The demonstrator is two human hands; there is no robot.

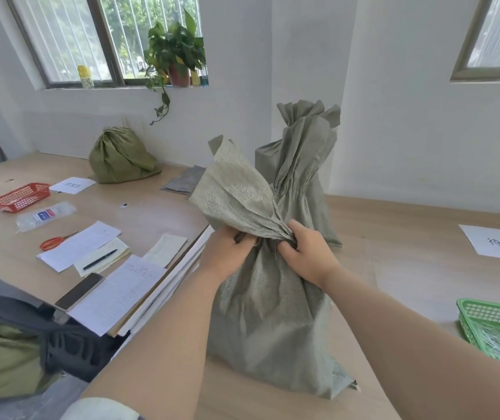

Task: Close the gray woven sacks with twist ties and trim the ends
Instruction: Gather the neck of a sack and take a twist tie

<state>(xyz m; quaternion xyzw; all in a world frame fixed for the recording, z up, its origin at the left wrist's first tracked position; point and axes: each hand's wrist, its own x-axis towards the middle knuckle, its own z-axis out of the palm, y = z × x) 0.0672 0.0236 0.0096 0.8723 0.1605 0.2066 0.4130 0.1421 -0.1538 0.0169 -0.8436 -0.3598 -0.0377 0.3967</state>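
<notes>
Bare wooden counter (pixel 394 268) lies open right of centre, up to the green plastic mesh basket (pixel 497 331) at lower right. A tall tied gray woven sack (pixel 300 177) blocks the upper centre; stacked white papers (pixel 127 286) crowd the left.

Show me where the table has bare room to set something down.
Bare wood lies right of the gripped sack, between it, the white sign and the green basket. Another patch runs between the clear bag and the folded sacks. Left of the sack is crowded: papers, pen, phone, scissors.
</notes>
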